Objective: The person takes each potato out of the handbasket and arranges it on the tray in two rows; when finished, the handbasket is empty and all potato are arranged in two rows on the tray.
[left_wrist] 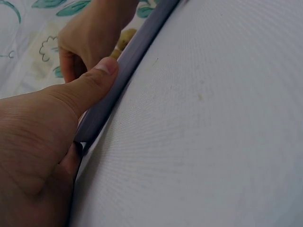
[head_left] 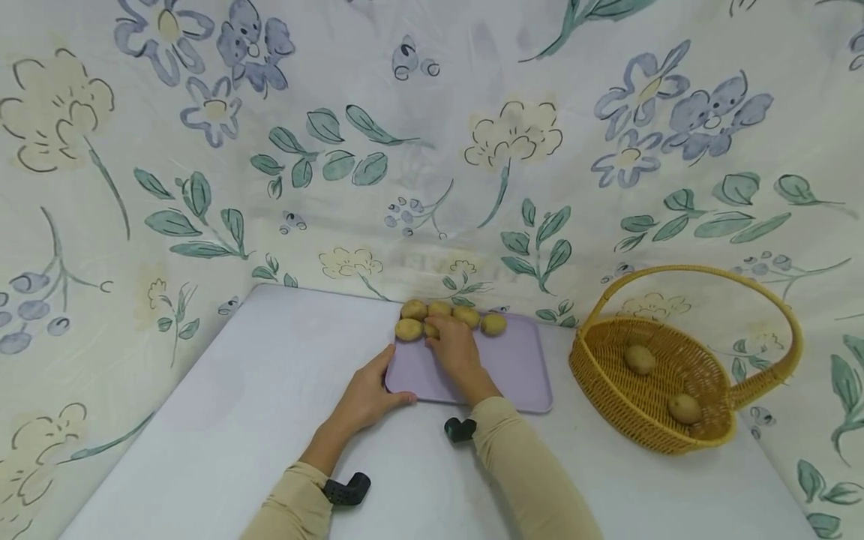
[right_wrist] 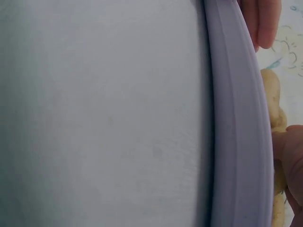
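Note:
On the white table lies a lilac tray [head_left: 520, 367] with several potatoes [head_left: 409, 330] along its far side, two rows at the left. My right hand [head_left: 455, 349] reaches over the tray and grips a potato [head_left: 430, 331] in the nearer row, its fingers covering most of it. With the thumb along the front wall and fingers at the left side, my left hand [head_left: 367, 394] holds the tray's near left corner. In the left wrist view the left thumb [left_wrist: 94, 82] presses on the tray rim [left_wrist: 130, 59]. Part of the right hand [right_wrist: 291, 163] shows beyond the tray wall [right_wrist: 241, 123].
A yellow wicker basket [head_left: 610, 394] with a tall handle stands right of the tray, holding two potatoes [head_left: 685, 409]. Floral cloth [head_left: 432, 187] rises behind the table [head_left: 270, 375]. Each wrist carries a small black device [head_left: 347, 489].

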A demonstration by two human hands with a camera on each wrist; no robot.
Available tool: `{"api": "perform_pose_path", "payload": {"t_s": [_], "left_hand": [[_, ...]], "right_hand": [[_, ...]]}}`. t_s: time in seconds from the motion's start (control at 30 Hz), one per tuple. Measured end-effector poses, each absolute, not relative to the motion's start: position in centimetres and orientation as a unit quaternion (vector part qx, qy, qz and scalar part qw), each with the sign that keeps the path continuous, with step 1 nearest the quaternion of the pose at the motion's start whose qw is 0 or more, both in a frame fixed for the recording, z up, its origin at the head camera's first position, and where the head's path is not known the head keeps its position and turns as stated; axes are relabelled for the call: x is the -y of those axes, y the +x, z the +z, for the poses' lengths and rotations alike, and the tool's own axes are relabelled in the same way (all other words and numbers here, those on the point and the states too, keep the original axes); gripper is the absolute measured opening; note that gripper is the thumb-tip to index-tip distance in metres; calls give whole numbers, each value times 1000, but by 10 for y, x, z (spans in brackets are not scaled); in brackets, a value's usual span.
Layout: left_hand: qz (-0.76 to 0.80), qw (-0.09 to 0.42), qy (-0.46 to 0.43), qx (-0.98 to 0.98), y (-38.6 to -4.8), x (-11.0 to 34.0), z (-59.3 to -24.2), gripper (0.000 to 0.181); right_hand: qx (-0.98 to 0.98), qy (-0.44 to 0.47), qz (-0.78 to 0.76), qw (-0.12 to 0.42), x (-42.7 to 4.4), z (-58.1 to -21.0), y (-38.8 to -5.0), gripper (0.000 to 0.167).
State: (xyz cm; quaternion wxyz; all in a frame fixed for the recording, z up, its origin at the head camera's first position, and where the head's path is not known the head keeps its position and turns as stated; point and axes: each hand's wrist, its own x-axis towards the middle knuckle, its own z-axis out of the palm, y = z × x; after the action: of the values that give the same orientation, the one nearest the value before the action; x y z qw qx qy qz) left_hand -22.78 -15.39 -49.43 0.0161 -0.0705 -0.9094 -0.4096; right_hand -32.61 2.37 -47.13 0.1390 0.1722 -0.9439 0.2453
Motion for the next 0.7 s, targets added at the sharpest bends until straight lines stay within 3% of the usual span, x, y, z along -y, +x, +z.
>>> {"api": "perform_pose_path", "payload": {"t_s": [0.37, 0.7], "left_hand": [[-405, 14, -73, 911, -229, 156, -494, 110], [-404, 5, -75, 912, -229, 155, -494, 111]], "right_hand": [[944, 182, 266, 77, -30, -461, -328, 49], [941, 175, 273, 98, -29, -462, -329, 39]]}}
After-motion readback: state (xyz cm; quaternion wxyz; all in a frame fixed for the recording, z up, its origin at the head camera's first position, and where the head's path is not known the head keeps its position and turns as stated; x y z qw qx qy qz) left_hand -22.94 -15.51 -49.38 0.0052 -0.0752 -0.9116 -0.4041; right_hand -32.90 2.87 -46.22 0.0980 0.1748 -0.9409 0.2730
